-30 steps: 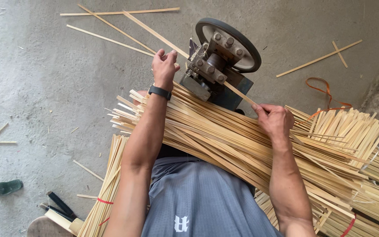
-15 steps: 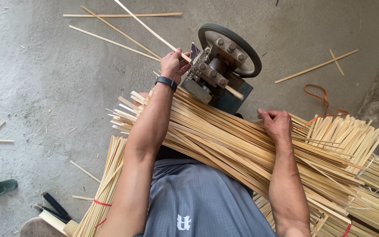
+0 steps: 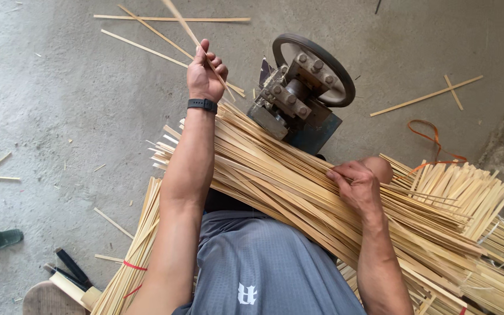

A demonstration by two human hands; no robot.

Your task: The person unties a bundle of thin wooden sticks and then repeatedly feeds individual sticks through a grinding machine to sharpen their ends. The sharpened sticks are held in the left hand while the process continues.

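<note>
Since the earlier frame my left hand (image 3: 206,73) had drawn its clamped bamboo strip (image 3: 191,35) clear of the wheeled machine (image 3: 301,96); my right hand (image 3: 354,185) pinched the lap pile (image 3: 298,186), which could have slid loose.

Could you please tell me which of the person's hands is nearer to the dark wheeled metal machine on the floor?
Left. The left hand holds a strip just beside the machine; the right hand rests lower on the bamboo strip pile.
</note>
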